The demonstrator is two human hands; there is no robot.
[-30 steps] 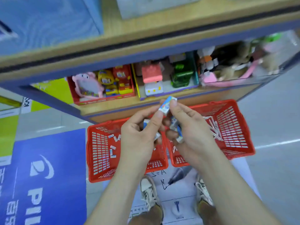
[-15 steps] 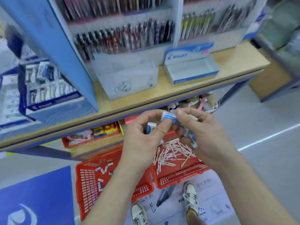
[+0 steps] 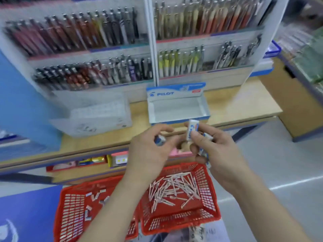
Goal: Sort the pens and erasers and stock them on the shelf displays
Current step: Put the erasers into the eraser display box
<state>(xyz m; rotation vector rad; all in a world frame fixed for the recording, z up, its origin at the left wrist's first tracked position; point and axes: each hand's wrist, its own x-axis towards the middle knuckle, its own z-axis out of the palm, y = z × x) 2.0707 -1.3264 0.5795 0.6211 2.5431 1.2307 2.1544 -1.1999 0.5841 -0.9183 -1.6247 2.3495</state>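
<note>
Both hands are raised in front of the wooden shelf, at centre of view. The right hand pinches one white-and-blue eraser upright between thumb and forefinger, and its lower fingers curl round further erasers held against the palm. The left hand, at nine o'clock from the right and just apart from it, has its fingers curled round another eraser. The pinched eraser stands just below the front edge of the Pilot display box, which sits on the shelf at twelve o'clock from the hands. A clear plastic box stands at nine o'clock from the display box. The pen racks fill the upper view, blurred. On the floor at six o'clock are two red baskets side by side. The left basket holds loose erasers; the right basket holds a heap of pens.
</note>
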